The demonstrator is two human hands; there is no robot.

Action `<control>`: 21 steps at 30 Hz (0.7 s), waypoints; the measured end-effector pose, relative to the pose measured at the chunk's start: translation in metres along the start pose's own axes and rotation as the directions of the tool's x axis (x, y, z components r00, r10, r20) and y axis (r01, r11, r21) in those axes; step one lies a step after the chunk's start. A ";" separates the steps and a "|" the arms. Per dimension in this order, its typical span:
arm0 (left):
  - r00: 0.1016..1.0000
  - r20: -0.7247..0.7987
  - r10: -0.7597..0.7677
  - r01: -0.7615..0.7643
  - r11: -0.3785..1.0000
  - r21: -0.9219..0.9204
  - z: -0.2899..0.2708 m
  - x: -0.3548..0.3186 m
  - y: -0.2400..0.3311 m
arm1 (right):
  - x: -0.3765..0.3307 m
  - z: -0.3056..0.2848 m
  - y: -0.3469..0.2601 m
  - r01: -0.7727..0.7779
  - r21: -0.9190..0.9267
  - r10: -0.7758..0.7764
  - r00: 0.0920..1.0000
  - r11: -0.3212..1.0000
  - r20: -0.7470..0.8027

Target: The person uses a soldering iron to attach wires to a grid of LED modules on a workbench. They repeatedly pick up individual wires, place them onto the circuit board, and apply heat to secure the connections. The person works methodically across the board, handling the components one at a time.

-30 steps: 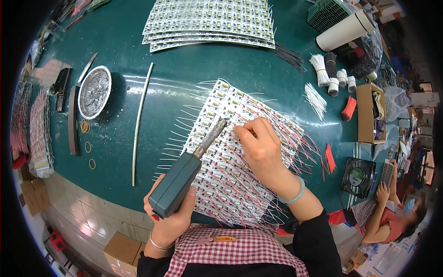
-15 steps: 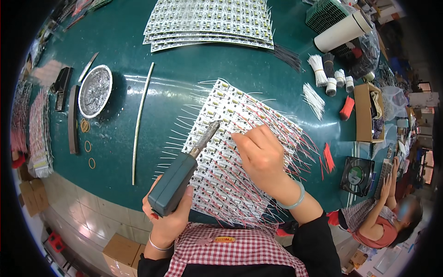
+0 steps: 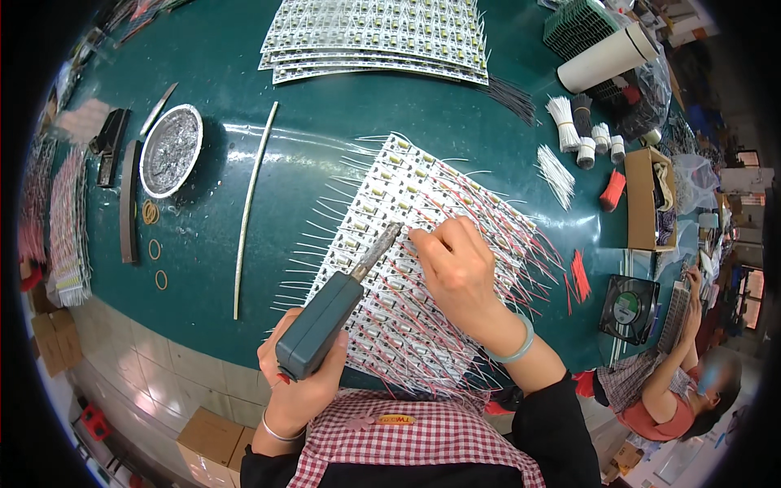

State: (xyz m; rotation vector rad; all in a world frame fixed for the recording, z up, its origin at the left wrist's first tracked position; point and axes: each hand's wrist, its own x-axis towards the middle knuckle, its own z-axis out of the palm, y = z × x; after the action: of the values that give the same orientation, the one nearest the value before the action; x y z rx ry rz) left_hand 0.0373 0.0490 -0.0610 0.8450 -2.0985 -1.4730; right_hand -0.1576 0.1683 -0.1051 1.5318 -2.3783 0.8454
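Observation:
My left hand (image 3: 303,358) is closed round the dark green handle of a soldering iron (image 3: 325,321), pointing up and to the right. Its metal tip is over a white circuit board panel (image 3: 366,215), close beside my right fingertips. My right hand (image 3: 457,264) is held above the panel in a pinch; what lies between thumb and finger is too small to make out. Red wires (image 3: 533,236) fan out from the panel's right side and lower rows, and white wires (image 3: 313,236) stick out along its left edge. The panel lies at a slant on the green table (image 3: 203,301).
A bowl of grey metallic scraps (image 3: 171,152) and a thin pale rod (image 3: 255,211) are to the left. Stacked panels (image 3: 374,41) sit at the back. On the right are white wire bundles (image 3: 561,120), loose red wires (image 3: 580,276), a black fan (image 3: 629,311) and a seated co-worker (image 3: 675,398).
The iron's tip has moved right and slightly down, nearer my right fingertips. My right hand stays almost in place over the panel. The whole view has shifted slightly.

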 end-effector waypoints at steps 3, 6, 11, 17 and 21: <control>1.000 0.007 0.015 -0.015 0.999 0.035 -0.001 -0.001 -0.002 | 0.001 0.000 -0.001 0.005 -0.016 -0.005 1.000 1.000 0.009; 0.999 0.000 0.041 -0.041 0.998 0.042 -0.002 -0.002 -0.003 | 0.002 0.000 -0.001 0.020 -0.028 -0.020 1.000 0.999 0.010; 1.000 0.003 0.008 -0.008 1.000 0.013 -0.002 -0.002 -0.004 | 0.002 0.000 -0.001 0.016 -0.008 -0.016 1.000 1.000 0.008; 1.000 0.007 0.010 -0.010 1.000 0.023 -0.005 -0.002 -0.006 | 0.002 -0.001 -0.002 0.010 -0.001 -0.010 1.000 1.000 0.006; 0.998 -0.007 0.055 -0.054 0.998 0.016 -0.001 0.000 -0.003 | 0.003 0.000 -0.001 0.021 -0.016 -0.021 1.000 1.000 0.006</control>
State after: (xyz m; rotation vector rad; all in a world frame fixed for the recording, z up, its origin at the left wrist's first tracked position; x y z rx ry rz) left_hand 0.0387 0.0471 -0.0636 0.7918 -2.1137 -1.4244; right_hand -0.1579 0.1656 -0.1039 1.5530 -2.3628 0.8170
